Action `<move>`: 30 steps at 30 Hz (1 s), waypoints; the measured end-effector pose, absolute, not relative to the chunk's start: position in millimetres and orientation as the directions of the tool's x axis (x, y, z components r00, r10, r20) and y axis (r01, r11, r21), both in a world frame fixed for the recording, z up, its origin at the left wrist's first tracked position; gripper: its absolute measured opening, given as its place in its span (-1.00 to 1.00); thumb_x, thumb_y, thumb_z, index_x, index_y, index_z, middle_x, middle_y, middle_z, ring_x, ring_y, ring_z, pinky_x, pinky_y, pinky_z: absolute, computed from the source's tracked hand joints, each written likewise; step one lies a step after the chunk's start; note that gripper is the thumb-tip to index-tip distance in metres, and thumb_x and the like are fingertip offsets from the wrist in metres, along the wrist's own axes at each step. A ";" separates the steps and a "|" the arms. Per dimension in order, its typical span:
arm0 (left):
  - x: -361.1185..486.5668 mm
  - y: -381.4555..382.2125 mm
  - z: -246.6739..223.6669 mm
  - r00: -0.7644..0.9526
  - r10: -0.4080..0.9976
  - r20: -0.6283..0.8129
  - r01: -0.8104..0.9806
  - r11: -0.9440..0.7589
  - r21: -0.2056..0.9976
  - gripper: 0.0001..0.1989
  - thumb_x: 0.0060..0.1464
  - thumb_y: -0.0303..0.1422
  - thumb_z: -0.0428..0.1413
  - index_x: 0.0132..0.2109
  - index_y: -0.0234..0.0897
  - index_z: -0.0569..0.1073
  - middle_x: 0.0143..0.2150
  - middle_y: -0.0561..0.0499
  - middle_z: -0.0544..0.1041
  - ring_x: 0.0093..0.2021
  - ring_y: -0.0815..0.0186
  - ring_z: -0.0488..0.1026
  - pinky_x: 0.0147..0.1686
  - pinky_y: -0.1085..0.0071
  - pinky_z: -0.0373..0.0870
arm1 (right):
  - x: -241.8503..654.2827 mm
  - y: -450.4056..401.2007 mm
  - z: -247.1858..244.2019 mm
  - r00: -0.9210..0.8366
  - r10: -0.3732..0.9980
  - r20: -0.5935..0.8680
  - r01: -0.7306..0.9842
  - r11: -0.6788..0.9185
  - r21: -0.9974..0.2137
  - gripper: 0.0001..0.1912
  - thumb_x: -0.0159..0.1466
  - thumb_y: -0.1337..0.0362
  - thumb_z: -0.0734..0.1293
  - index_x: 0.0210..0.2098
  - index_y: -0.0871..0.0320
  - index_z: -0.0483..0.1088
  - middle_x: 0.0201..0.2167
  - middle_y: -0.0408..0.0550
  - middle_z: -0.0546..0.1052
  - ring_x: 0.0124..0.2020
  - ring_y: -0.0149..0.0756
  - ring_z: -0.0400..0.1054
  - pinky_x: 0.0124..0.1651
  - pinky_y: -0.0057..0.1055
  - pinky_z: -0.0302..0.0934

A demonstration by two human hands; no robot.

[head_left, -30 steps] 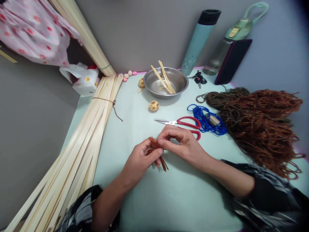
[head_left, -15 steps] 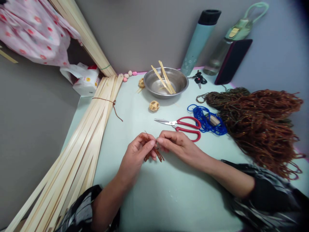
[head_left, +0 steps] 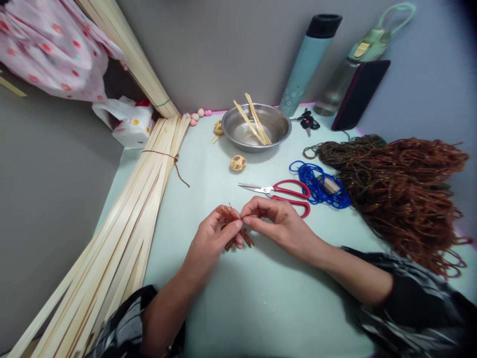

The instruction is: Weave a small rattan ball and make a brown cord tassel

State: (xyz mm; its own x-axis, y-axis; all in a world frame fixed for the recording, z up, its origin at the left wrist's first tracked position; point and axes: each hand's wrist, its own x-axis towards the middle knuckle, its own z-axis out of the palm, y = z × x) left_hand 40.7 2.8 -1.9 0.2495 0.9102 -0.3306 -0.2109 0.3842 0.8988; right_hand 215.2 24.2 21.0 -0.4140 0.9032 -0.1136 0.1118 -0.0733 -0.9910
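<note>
My left hand (head_left: 218, 232) pinches a small bundle of reddish-brown cord (head_left: 228, 214) between thumb and fingers, its strands fanning out above and below the thumb. Close against it on the right, my right hand (head_left: 278, 223) has thumb and index finger pressed together at the bundle's edge; what lies between those fingertips is too small to make out. Just beyond my right hand lie red-handled scissors (head_left: 266, 190), blades pointing left. A small woven ball (head_left: 237, 163) rests behind the scissors' tips.
Wooden strips (head_left: 130, 199) cover the left side. At the back are a metal bowl (head_left: 238, 136) with strips, a blue bottle (head_left: 307, 64), a clear bottle (head_left: 337, 84) and a phone (head_left: 359, 97). Blue cord (head_left: 311, 179) and brown cord (head_left: 406, 199) lie on the right.
My right index finger has lifted slightly, and its fingertips remain beside the bundle. More of the brown strands shows above my left thumb.
</note>
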 end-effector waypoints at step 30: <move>40.5 2.0 6.3 0.227 0.943 -0.243 -0.316 0.307 0.898 -0.89 0.20 -0.34 0.19 -0.25 -0.25 0.40 -0.15 0.05 0.52 -0.41 0.48 0.38 -0.33 0.47 0.32 | 213.2 24.7 19.1 -0.492 0.862 -0.120 -0.094 -0.190 -0.977 -0.76 0.29 0.15 0.42 -0.35 0.17 0.36 -0.45 -0.07 0.56 -0.41 -0.33 0.41 -0.29 -0.36 0.28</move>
State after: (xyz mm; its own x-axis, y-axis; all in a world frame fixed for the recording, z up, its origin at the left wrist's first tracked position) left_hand 40.5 2.0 6.3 0.2274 0.9431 -0.2425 -0.3158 0.3070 0.8978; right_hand 213.2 24.7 19.1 -0.4924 0.8620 -0.1199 -0.0942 -0.1898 -0.9773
